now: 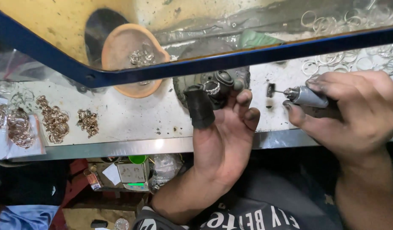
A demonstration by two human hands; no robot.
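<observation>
The left hand point(224, 127), one fingertip capped in a black guard, pinches a single silver ring point(212, 87) against a dark round block point(224, 81) on the white bench point(141, 115). The right hand point(358, 113) is closed around one grey rotary tool point(309, 97), its small disc tip just beside the ring, not touching. Farther left, one orange bowl point(120, 47) holds a small cluster of rings. Three heaps of gold-coloured rings point(54, 121) lie beyond; loose silver hoops point(354, 64), too many to count, sit top right.
</observation>
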